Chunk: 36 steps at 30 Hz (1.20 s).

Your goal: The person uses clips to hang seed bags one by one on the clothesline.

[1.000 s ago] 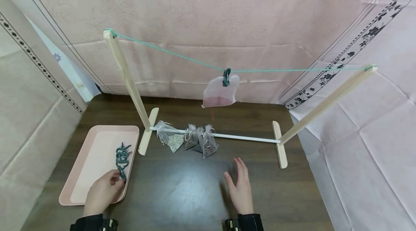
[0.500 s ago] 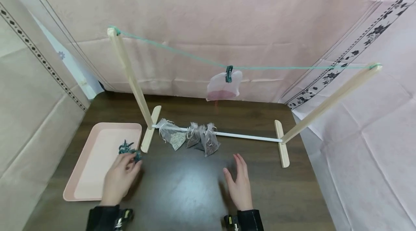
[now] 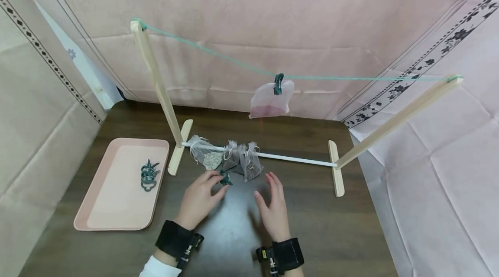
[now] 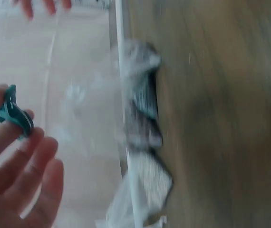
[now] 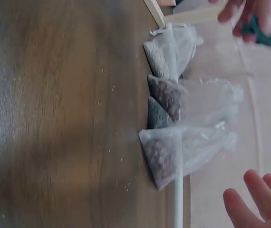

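Over from the pink tray (image 3: 111, 194) to the middle has come the left hand (image 3: 199, 201), bringing one green clip (image 3: 225, 178). The right hand (image 3: 274, 214) has come a bit closer too.

The left thumb and finger pinch the clip, and the other fingers are loose. The right hand holds nothing, with its thumb held apart from its fingers.

The clip is up in the air, apart from the small bags (image 3: 231, 161). They lie in a row just past it. The bag with pale bits (image 3: 212, 161) is nearer the left hand, and the dark bag at the right end (image 3: 251, 166) is nearer the right hand. The bags lie long ways across the white bar (image 3: 296, 159), fat ends on the near side. I cannot tell which way the clip's long side points.

Below is the brown table (image 3: 312, 207), shiny in the middle. High up at the back runs a green string (image 3: 339, 78), where one pink bag (image 3: 269, 108) hangs.
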Available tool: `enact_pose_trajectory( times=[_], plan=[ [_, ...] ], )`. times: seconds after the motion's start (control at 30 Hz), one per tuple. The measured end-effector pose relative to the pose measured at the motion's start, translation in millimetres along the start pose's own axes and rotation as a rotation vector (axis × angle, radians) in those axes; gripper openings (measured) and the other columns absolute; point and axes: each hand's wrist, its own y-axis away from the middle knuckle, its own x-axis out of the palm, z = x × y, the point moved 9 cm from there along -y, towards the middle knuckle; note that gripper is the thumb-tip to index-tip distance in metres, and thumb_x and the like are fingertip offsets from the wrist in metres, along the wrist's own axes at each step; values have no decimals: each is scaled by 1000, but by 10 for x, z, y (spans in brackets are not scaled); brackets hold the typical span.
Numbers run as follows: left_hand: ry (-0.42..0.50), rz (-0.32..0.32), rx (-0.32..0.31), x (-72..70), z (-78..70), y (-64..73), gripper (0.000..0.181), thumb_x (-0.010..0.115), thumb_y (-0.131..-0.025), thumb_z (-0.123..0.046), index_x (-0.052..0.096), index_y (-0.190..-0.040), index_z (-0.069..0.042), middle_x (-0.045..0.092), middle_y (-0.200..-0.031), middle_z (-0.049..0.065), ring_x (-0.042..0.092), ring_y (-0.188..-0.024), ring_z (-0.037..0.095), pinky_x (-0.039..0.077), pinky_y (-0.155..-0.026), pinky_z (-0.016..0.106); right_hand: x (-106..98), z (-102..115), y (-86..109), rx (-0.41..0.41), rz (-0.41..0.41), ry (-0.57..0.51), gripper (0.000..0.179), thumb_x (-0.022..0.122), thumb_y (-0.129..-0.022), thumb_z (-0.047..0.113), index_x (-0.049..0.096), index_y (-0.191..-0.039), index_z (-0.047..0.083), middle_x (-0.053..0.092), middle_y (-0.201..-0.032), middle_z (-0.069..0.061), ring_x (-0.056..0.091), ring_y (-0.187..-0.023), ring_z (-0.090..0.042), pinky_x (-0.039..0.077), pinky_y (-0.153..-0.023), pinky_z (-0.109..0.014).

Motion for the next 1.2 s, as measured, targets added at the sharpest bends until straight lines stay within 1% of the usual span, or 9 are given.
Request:
enact_pose_trajectory(
  times=[0.1,0.23,0.43,0.57,0.73,0.83,1.0,1.07,1.2],
  plan=[
    [4,18,-20,93,-99,5,28,61,-81,-40,68,-99,-18,56,-101,-7,54,-82,6,45,-63,26,86,63,3,-48,24,-5,59,52,-88,40,28,-139,22,23,-143,5,33,-124,-10,35,-96,-38],
    [-7,61,-33,205,-163,44,30,59,-82,-42,69,-97,-18,57,-97,-7,53,-77,6,43,-61,25,261,126,42,-111,95,42,65,57,-86,35,24,-140,25,21,-145,-1,34,-124,-17,38,-92,-40],
    [7,130,-38,331,-237,71,32,59,-82,-44,69,-96,-17,57,-93,-8,54,-78,7,44,-62,26,438,199,77,-154,192,113,74,65,-81,23,21,-142,21,20,-145,1,36,-123,-17,43,-87,-36],
    [33,158,-30,375,-289,74,35,54,-83,-51,69,-94,-20,57,-92,-10,54,-79,6,44,-64,26,446,250,86,-194,179,154,76,65,-80,16,21,-142,21,22,-144,2,44,-116,-15,46,-81,-31],
    [32,144,2,343,-324,75,35,52,-83,-52,68,-91,-22,54,-89,-11,50,-74,4,41,-59,23,420,299,96,-244,121,209,72,65,-79,16,27,-140,17,29,-142,1,49,-111,-17,48,-77,-32],
    [29,124,52,317,-350,82,31,52,-85,-49,68,-90,-23,52,-90,-12,49,-75,3,41,-59,22,410,271,98,-228,113,184,67,64,-81,21,31,-139,15,33,-140,0,51,-108,-16,48,-77,-33],
    [51,97,118,337,-373,129,20,51,-90,-35,67,-92,-24,51,-96,-12,48,-80,2,43,-63,23,359,137,93,-142,115,126,60,57,-84,41,37,-135,17,43,-132,-2,59,-91,-18,50,-72,-35],
    [58,94,127,364,-378,159,18,52,-90,-29,67,-98,-24,51,-101,-11,50,-84,2,45,-65,23,324,96,84,-125,110,128,60,55,-83,47,40,-133,17,47,-128,-3,61,-86,-21,50,-71,-37],
    [96,106,110,422,-386,208,25,55,-88,-25,62,-112,-23,50,-113,-8,52,-92,3,46,-68,24,257,16,66,-76,112,128,57,54,-82,51,44,-130,22,53,-121,-1,62,-84,-21,50,-70,-37]
  ],
)
